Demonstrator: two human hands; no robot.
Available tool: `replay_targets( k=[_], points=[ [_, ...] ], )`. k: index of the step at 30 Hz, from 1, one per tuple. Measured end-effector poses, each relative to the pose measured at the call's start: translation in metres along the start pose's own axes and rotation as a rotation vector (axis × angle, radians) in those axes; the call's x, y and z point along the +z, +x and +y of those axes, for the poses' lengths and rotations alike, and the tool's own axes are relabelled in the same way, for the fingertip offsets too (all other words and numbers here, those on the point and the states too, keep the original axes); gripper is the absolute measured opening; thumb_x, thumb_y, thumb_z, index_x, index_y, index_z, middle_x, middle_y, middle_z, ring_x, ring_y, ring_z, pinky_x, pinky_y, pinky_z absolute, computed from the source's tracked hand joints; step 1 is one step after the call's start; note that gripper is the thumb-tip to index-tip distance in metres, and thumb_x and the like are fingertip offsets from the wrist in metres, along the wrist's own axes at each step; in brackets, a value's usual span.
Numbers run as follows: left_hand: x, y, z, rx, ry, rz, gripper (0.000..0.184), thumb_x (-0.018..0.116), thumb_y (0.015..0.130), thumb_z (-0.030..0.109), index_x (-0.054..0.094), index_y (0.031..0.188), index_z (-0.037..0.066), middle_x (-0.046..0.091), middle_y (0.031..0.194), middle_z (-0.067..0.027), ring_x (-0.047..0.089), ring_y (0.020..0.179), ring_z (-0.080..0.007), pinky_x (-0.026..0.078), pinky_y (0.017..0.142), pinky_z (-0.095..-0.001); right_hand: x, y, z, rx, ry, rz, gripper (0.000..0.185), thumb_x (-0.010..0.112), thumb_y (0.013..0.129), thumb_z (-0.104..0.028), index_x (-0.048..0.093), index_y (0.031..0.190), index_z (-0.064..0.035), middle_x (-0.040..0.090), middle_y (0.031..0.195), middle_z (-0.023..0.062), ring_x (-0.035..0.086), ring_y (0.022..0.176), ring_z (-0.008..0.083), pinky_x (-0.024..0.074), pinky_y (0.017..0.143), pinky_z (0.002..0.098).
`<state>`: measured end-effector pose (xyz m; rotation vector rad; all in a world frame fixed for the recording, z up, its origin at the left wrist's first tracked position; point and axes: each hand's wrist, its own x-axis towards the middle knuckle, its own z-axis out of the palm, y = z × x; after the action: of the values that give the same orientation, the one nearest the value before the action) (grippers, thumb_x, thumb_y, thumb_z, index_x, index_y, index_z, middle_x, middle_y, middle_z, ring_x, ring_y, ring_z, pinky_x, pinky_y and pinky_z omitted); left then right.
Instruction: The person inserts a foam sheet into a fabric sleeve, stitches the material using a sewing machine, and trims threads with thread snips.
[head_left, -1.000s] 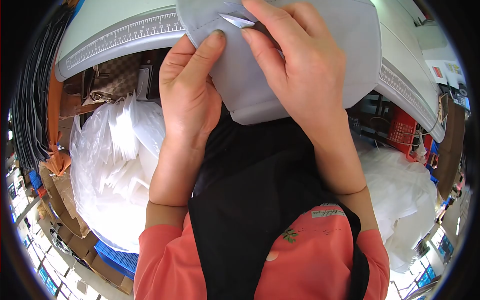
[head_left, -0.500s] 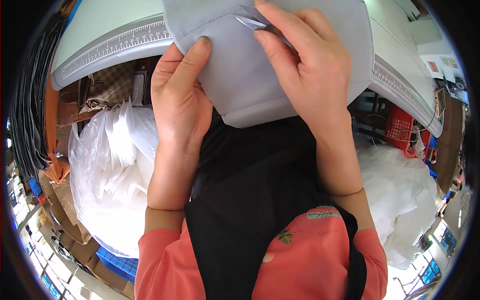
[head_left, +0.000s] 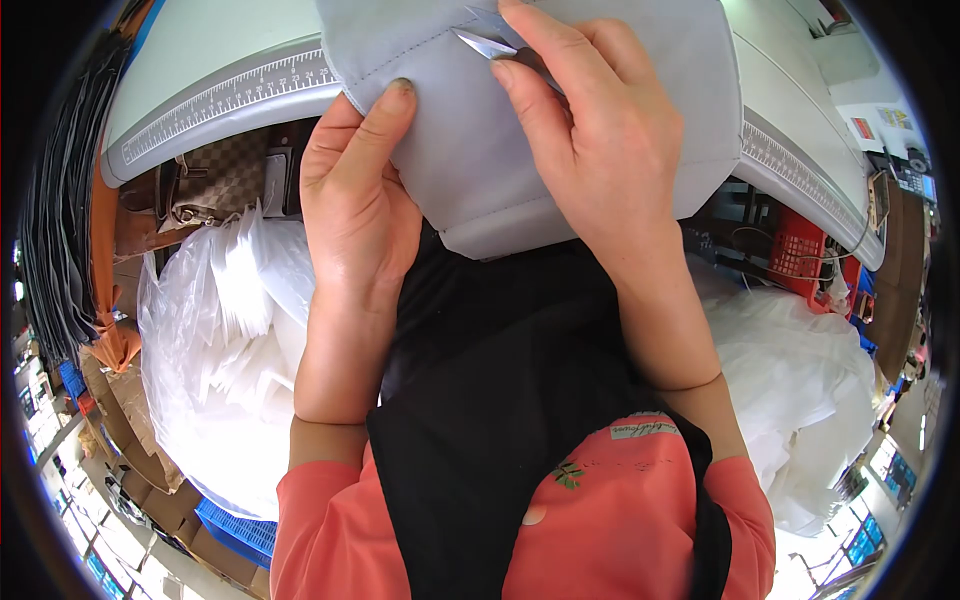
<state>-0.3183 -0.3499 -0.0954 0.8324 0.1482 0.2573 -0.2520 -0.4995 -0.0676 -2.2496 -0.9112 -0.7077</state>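
Note:
A grey stitched piece of leather-like material [head_left: 470,150] is held up in front of my body, over the table's front edge. My left hand [head_left: 362,190] grips its left edge, thumb on top and fingers behind. In my right hand [head_left: 610,130] is a pair of thread snips [head_left: 485,44], pinched between thumb and fingers. Its two pointed blades are apart and lie just over a dotted stitch line near the top of the piece. The snips' handle is mostly hidden by my fingers.
The table edge carries a printed ruler [head_left: 230,105]. Below are white plastic bags [head_left: 225,350] on the left, more white plastic [head_left: 790,370] on the right, a checkered bag [head_left: 225,175], a red basket [head_left: 797,248] and a blue crate [head_left: 240,530]. Dark strips [head_left: 60,200] hang at far left.
My right hand and the snips have moved slightly left along the stitch line. The grey piece has shifted a little left, with my left hand still gripping it.

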Motion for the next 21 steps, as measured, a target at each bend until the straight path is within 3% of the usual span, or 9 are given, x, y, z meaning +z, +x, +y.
replay_targets(
  k=[10, 18, 21],
  points=[
    [-0.005, -0.002, -0.003, 0.012, -0.004, 0.037, 0.024, 0.057, 0.098, 0.005, 0.064, 0.12, -0.003, 0.073, 0.106, -0.0112, 0.069, 0.092, -0.0129, 0.052, 0.083, -0.0209, 0.002, 0.004, 0.002, -0.068, -0.161, -0.159, 0.031, 0.071, 0.086, -0.01, 0.068, 0.116, -0.0044, 0.053, 0.085, 0.0052, 0.052, 0.059, 0.0169, 0.0421, 0.049, 0.0282],
    [-0.013, 0.001, 0.001, -0.059, -0.057, 0.043, 0.025, 0.057, 0.099, 0.006, 0.063, 0.121, -0.003, 0.072, 0.108, -0.0118, 0.069, 0.091, -0.0135, 0.052, 0.084, -0.0223, -0.001, 0.009, 0.008, -0.028, -0.063, -0.102, 0.03, 0.07, 0.087, -0.01, 0.068, 0.116, -0.0043, 0.055, 0.086, 0.0061, 0.053, 0.061, 0.0184, 0.0434, 0.053, 0.0291],
    [-0.022, 0.004, 0.009, 0.065, 0.251, 0.11, 0.028, 0.059, 0.099, 0.007, 0.06, 0.125, -0.001, 0.069, 0.112, -0.0133, 0.066, 0.095, -0.0157, 0.052, 0.086, -0.025, -0.005, 0.013, 0.013, -0.028, -0.069, -0.096, 0.03, 0.071, 0.086, -0.01, 0.069, 0.116, -0.0052, 0.056, 0.086, 0.005, 0.052, 0.062, 0.0173, 0.043, 0.054, 0.0285]
  ],
)
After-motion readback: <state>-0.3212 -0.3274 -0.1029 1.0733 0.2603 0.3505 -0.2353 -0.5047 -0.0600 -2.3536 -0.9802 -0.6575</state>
